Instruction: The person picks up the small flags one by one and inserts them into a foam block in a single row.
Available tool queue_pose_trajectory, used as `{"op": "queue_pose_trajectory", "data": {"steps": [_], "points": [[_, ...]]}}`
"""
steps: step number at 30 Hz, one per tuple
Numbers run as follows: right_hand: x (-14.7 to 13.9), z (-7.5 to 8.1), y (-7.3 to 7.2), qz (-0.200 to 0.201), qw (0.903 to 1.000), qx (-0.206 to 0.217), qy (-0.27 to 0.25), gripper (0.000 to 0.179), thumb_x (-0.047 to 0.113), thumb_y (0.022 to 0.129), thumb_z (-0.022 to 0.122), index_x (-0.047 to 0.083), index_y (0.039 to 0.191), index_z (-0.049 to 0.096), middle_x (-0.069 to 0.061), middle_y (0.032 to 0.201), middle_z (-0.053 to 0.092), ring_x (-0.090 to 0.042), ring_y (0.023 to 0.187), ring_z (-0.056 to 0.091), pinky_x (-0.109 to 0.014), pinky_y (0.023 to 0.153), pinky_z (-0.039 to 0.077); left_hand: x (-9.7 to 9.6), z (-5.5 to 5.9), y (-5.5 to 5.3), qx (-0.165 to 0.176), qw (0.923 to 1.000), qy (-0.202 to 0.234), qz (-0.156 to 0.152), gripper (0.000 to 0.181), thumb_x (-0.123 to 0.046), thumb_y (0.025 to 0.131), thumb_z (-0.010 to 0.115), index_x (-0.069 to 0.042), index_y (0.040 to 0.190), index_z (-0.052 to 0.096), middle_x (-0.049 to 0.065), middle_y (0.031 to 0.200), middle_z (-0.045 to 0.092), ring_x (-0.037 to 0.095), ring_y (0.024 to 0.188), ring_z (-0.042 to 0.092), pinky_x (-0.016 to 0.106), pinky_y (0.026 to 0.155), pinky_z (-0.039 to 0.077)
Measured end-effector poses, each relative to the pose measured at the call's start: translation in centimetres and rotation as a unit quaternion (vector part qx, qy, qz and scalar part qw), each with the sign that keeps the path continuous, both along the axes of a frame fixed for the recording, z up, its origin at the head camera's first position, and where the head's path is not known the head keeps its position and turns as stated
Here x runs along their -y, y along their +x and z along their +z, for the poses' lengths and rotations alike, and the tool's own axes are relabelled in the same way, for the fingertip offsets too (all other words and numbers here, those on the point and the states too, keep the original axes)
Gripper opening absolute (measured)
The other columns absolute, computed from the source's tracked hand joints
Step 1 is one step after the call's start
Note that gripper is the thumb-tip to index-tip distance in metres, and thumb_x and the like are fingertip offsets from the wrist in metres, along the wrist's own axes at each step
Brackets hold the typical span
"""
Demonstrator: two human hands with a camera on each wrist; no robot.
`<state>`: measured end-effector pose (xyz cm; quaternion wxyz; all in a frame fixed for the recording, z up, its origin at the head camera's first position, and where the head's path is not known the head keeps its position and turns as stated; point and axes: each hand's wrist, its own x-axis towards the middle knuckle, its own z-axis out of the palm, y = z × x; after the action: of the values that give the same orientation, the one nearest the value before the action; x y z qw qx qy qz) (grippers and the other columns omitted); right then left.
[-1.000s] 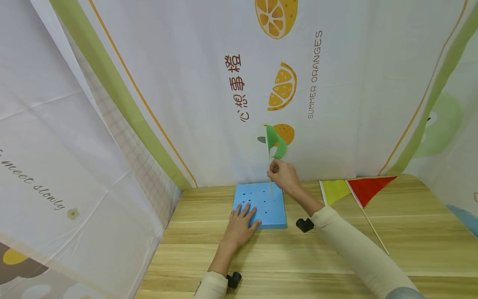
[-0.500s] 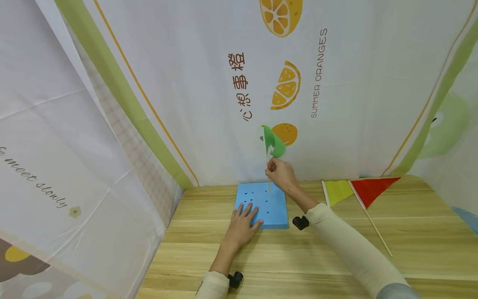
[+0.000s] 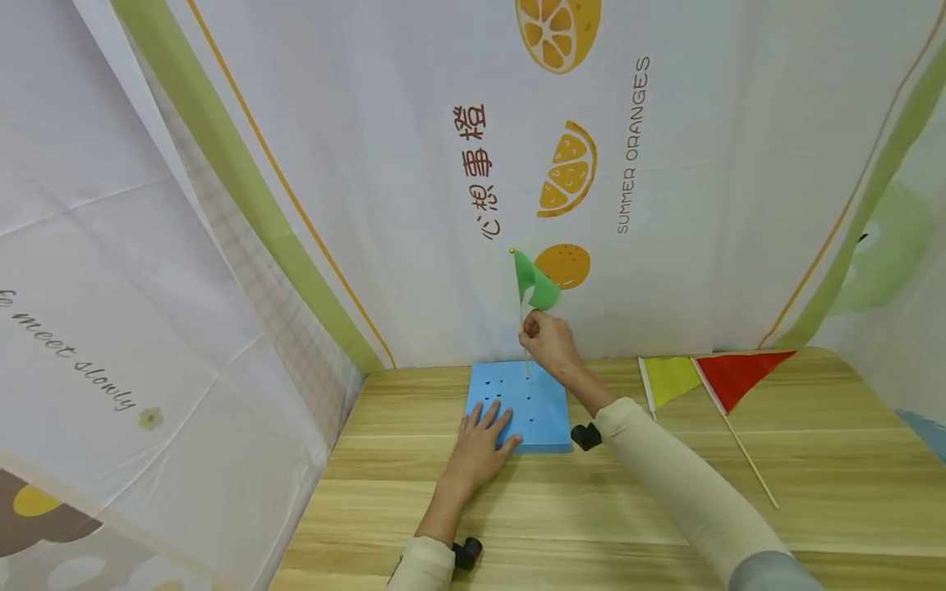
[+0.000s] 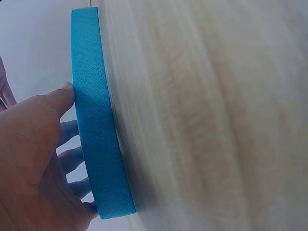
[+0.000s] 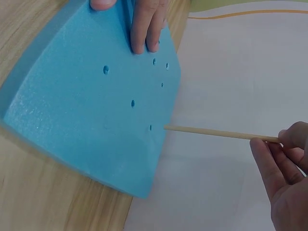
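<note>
My right hand [image 3: 550, 341] pinches the thin wooden stick of a green flag [image 3: 535, 281], held nearly upright with the cloth above the fingers. The lower end of the stick [image 5: 207, 132] is close to a small hole near the far edge of a blue foam block [image 3: 543, 431]; in the right wrist view a gap seems to separate tip and hole. My left hand [image 3: 476, 451] lies spread on the near left part of the block, fingers straight. Several holes dot the block's top, and the left fingers may cover others.
To the right lie a yellow flag [image 3: 668, 380] and a red triangular flag [image 3: 742, 377] on a stick, on the wooden table [image 3: 591, 525]. Behind the block hangs a white curtain [image 3: 399, 205] printed with oranges, reaching down to the table's back edge.
My right hand has moved slightly left with the green flag, bringing the stick's tip over towards the hole at the back. The left hand stays on the block.
</note>
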<state>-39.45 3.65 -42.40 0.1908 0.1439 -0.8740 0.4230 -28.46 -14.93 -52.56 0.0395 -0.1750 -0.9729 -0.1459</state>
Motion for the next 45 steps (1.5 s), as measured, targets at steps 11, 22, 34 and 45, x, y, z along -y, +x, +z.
{"op": "queue_pose_trajectory", "data": {"steps": [11, 22, 34, 45], "points": [[0.4, -1.3, -0.8, -0.009, 1.0000, 0.000, -0.003, 0.009, 0.011, 0.091, 0.067, 0.007, 0.084, 0.064, -0.008, 0.081, 0.069, -0.021, 0.074, 0.064, -0.032, 0.067, 0.055, 0.1, -0.3, 0.0, -0.005, 1.0000, -0.001, -0.001, 0.062, -0.057, 0.100, 0.042, -0.023, 0.152, 0.040, 0.006, 0.162, 0.027, 0.039, 0.151, 0.018, 0.062, 0.119, 0.020], [0.2, -2.4, -1.0, 0.003, 0.9999, -0.001, -0.010, 0.009, 0.012, 0.091, 0.067, 0.007, 0.086, 0.064, -0.008, 0.084, 0.069, -0.021, 0.077, 0.065, -0.033, 0.068, 0.056, 0.0, -0.2, 0.0, -0.005, 1.0000, 0.003, -0.001, 0.062, -0.056, 0.100, 0.043, -0.022, 0.151, 0.040, 0.006, 0.162, 0.027, 0.040, 0.151, 0.018, 0.062, 0.119, 0.019], [0.5, -3.2, -0.9, -0.001, 0.9996, 0.027, 0.011, 0.006, 0.013, 0.091, 0.069, 0.007, 0.090, 0.067, -0.009, 0.088, 0.072, -0.023, 0.081, 0.066, -0.035, 0.073, 0.057, 0.1, -0.3, -0.1, -0.011, 0.9999, 0.000, -0.002, 0.061, -0.056, 0.100, 0.043, -0.022, 0.151, 0.041, 0.007, 0.162, 0.028, 0.040, 0.150, 0.019, 0.063, 0.119, 0.021], [0.0, -3.1, -0.7, 0.000, 0.9992, 0.034, 0.020, 0.010, 0.016, 0.092, 0.068, 0.006, 0.093, 0.067, -0.009, 0.090, 0.072, -0.022, 0.080, 0.067, -0.034, 0.071, 0.057, 0.1, -0.3, -0.2, -0.006, 1.0000, 0.007, -0.001, 0.061, -0.054, 0.100, 0.045, -0.021, 0.151, 0.042, 0.007, 0.162, 0.028, 0.040, 0.151, 0.017, 0.063, 0.119, 0.020]]}}
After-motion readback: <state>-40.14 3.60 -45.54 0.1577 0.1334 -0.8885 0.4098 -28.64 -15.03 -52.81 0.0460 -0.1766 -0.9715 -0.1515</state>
